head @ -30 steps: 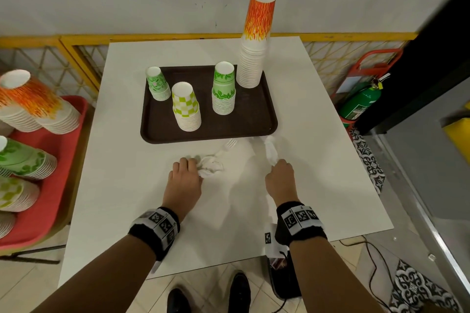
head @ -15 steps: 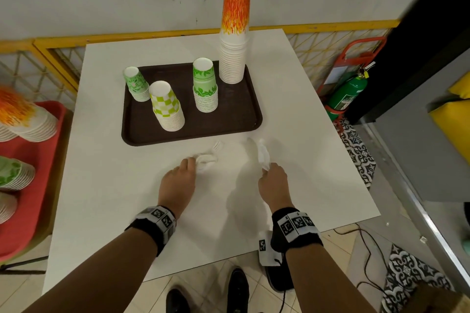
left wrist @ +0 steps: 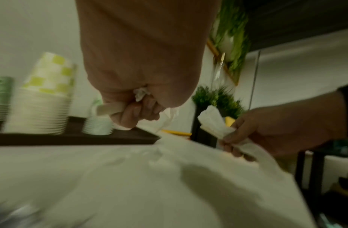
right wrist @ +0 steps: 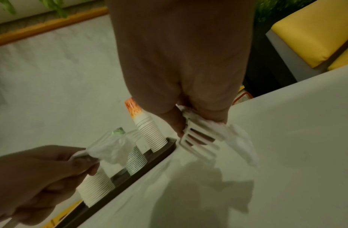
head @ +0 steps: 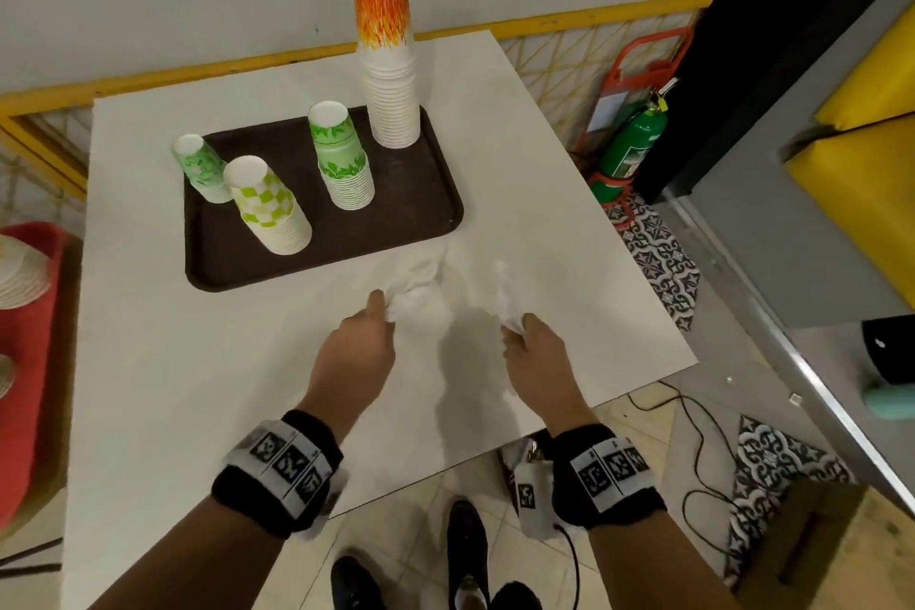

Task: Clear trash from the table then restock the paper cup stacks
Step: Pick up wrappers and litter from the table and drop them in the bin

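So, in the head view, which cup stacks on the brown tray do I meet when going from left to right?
Small green-patterned stack → green checkered stack → green leaf stack → tall orange flame stack, all standing on the tray.

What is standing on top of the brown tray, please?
Four upside-down stacks stand on the brown tray: orange flame stack, leaf stack, checked stack, small green stack. The number of cups in each stack can't be told.
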A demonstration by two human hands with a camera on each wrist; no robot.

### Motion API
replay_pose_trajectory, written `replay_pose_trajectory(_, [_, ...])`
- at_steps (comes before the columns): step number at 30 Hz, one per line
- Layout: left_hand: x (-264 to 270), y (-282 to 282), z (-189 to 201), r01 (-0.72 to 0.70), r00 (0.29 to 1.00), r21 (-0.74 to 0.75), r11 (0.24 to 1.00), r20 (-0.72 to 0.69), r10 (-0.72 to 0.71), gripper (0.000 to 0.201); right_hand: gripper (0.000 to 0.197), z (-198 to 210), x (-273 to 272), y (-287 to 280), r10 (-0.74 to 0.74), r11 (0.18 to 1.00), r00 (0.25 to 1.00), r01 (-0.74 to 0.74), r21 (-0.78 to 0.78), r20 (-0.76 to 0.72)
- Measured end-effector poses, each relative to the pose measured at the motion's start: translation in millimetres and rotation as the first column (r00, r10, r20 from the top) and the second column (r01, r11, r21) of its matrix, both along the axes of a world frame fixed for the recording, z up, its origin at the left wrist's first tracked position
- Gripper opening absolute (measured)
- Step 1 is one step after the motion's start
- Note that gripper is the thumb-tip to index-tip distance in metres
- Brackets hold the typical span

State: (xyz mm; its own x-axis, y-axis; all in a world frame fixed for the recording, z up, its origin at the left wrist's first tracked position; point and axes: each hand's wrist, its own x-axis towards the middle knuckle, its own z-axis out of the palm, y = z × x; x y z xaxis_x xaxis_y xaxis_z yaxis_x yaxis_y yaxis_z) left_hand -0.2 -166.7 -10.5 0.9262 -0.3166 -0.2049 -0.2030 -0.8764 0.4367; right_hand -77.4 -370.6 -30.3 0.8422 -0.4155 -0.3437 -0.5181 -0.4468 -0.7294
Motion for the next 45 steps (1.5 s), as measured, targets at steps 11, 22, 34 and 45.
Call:
replay_pose_trajectory(11, [-163.8, -126.6, -61.2, 0.41, 0.753, -0.21, 0.887, -0.47, -0.46, 0.04, 0.017, -21.3, -184.6, -56.7, -0.481, 0.853, 0.869, 0.495, 0.167, -0.12])
replay_pose_trajectory(22, [-171.8, -180.4, -278.3, 0.402, 0.638, 0.127, 0.907, -0.749, -0.178, 0.039, 0.027, -261.6, -201.6, -90.4, -0.364, 0.847, 0.749, 0.513, 0.137, -0.554])
replay_pose_trajectory(34, [-186.2, -216.9, -395.7, 0.412, 0.652, 0.151, 0.899, -0.738, -0.175, 0.032, 0.025, -386.0, -201.1, -106.8, -0.202, 0.91, 0.665, 0.398, 0.112, -0.719])
replay_pose_trajectory(45, [-165.1, -198.0, -342.0, 0.326, 0.676, -0.059, 0.943, -0.683, -0.276, 0.03, 0.027, -297.9, -180.6, -107.3, -0.061, 0.989, 0.831, 0.127, 0.081, -0.554])
